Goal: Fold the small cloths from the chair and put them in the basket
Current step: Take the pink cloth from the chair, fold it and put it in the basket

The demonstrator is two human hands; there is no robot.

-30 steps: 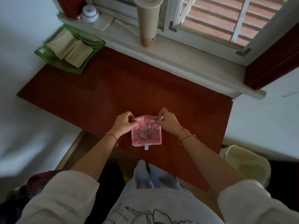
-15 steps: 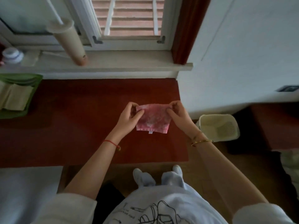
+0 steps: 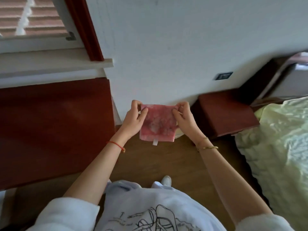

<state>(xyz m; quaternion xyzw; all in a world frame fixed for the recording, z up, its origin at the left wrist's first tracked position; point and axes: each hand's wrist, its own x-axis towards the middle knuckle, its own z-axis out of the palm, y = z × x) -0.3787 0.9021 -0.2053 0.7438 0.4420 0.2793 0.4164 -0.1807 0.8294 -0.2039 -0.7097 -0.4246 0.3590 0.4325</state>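
While I am holding the folded pink cloth (image 3: 157,124) in the air, my left hand (image 3: 133,120) and right hand (image 3: 184,121) are each pinching an upper corner; a pale sliver, probably the basket (image 3: 178,134), is showing just beneath my right hand, the nearer one.
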